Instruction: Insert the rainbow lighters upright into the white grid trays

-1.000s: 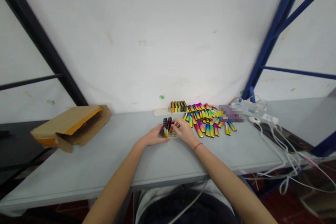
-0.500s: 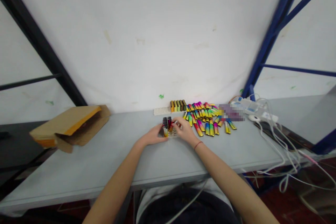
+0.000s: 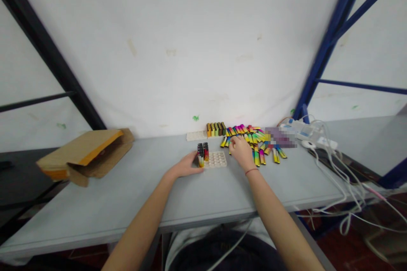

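White wall [image 3: 190, 42] across the whole back, faintly stained. Below it, grey table [image 3: 127, 194] running left to right. Black frame strut [image 3: 47, 46] slanting at left, blue frame strut [image 3: 330, 38] at right. Open cardboard box [image 3: 85, 152] on its side at the table's left end, well apart from both hands. White cables [image 3: 337, 178] and a power strip [image 3: 302, 129] tangled at the right end, some spilling over the edge.

Pile of rainbow-coloured lighters [image 3: 263, 144] lying flat near the wall, right of centre. Right hand [image 3: 241, 151] on the pile's near left part, palm down, fingers curled onto the lighters; pinching one or only touching, impossible to tell. Left hand [image 3: 186, 167] low on the table, fingers together, tips against the near left corner of a white pocketed tray [image 3: 218, 159]; gripping or merely resting there, impossible to tell. Tray between the two hands, just left of the pile. A few upright lighters [image 3: 202, 152] standing in the tray's left pockets.

Farther back, against the wall, second white tray [image 3: 195, 135], with a row of standing lighters [image 3: 216, 128] just to its right.
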{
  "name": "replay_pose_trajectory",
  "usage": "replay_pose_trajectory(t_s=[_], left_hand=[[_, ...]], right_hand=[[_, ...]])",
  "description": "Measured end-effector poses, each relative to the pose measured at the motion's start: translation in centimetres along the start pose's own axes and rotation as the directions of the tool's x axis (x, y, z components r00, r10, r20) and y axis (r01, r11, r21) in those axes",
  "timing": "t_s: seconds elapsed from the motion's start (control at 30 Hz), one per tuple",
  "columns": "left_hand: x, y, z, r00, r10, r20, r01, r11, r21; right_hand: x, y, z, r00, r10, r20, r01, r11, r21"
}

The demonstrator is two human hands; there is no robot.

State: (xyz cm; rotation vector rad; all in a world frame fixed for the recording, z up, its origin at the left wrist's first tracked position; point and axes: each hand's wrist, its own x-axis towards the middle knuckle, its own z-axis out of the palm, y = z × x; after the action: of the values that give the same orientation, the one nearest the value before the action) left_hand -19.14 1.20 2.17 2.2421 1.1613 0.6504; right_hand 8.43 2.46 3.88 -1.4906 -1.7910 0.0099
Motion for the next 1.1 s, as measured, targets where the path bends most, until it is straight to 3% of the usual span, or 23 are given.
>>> replay_pose_trajectory(t_s=[0.13,0.27,0.47,0.63,0.73,0.87,0.97,1.1], left_hand=[[0.0,0.0,0.0,1.0,-0.005,-0.009,0.005,1.0,0.015],[0.0,0.2,-0.1,1.0,-0.005,0.0,0.005,1.0,0.022],[0.0,0.3,-0.1,1.0,-0.004,0.013,0.004,1.0,0.028],[0.0,0.3,-0.1,1.0,-0.008,0.008,0.008,1.0,0.026],[0.0,0.4,-0.1,1.0,-0.011,0.006,0.011,1.0,0.018],[0.0,0.2,-0.1,1.0,-0.005,0.005,0.005,1.0,0.006],[0.0,-0.1,0.0,1.0,-0.015,-0.001,0.015,1.0,0.019],[0.0,-0.4,0.0,1.0,-0.031,0.003,0.031,0.999,0.038]], right_hand=[[0.2,2.5,-1.3,0.992,0.12,0.05,-0.106,0.969,-0.222],[-0.4,2.5,-1.2,0.955,0.194,0.225,-0.104,0.928,-0.358],[-0.2,1.6,-1.4,0.88,0.209,0.426,-0.02,0.914,-0.406],[0.1,1.8,-1.7,0.876,0.173,0.451,-0.01,0.94,-0.342],[0.4,2.4,-1.2,0.92,0.167,0.355,-0.109,0.978,-0.177],[1.3,3.4,-0.1,0.99,0.081,0.113,-0.11,0.95,0.291],[1.7,3.6,0.5,0.987,0.153,0.049,-0.154,0.821,0.549],[1.6,2.8,0.4,0.941,0.308,0.142,-0.298,0.546,0.783]])
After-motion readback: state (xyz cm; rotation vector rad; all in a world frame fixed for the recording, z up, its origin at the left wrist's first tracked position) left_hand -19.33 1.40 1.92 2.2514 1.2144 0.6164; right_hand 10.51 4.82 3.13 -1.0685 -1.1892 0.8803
